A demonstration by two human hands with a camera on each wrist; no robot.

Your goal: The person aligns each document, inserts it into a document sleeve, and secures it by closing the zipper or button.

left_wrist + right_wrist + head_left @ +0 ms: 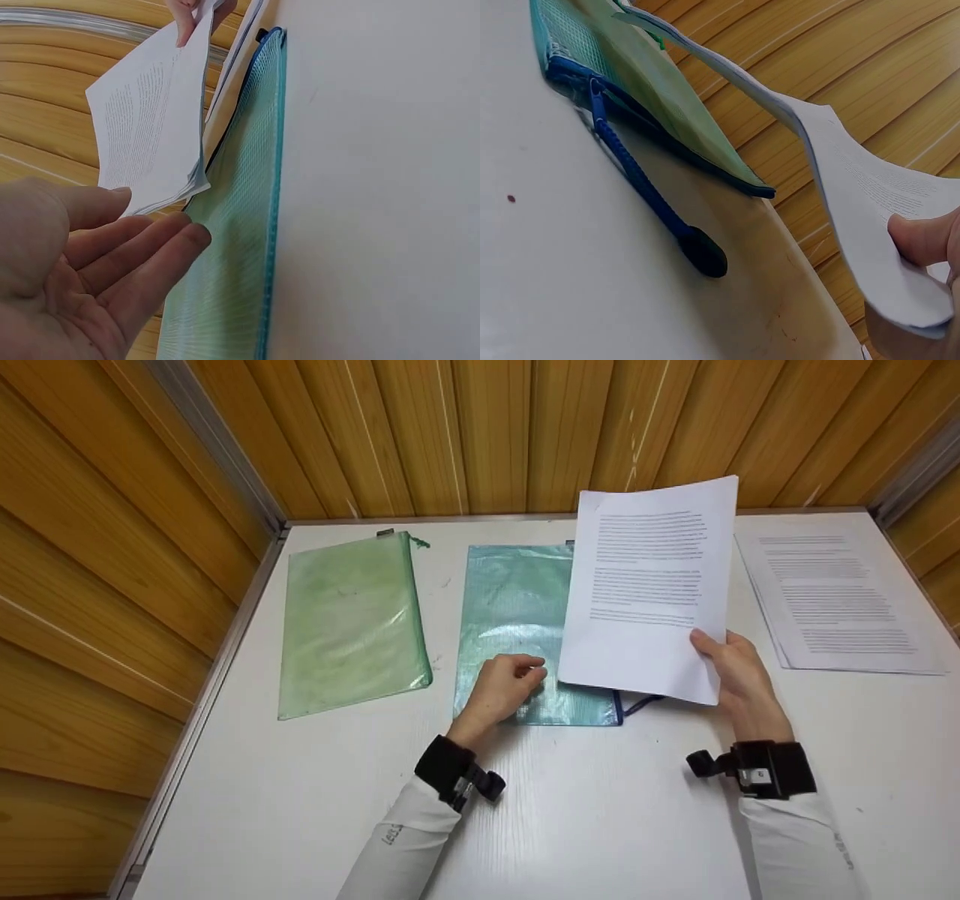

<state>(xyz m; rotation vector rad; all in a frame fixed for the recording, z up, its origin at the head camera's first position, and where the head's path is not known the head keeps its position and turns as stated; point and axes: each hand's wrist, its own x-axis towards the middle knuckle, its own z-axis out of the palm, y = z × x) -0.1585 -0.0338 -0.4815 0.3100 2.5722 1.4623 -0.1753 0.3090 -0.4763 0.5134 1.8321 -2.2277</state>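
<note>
A stack of printed sheets is held up over the table by my right hand, its thumb on the top page near the lower right corner and the fingers behind. In the right wrist view the stack bends from that grip. My left hand hovers above a blue-green mesh zip pouch, with nothing in its loosely extended fingers. The left wrist view shows its fingertips close to the lower corner of the sheets. The sheets cover the pouch's right part in the head view.
To the left lies a green zip pouch. Another pile of printed sheets rests at the right. The blue pouch's zip cord sticks out onto the white table. Wood-patterned walls stand behind and at the left.
</note>
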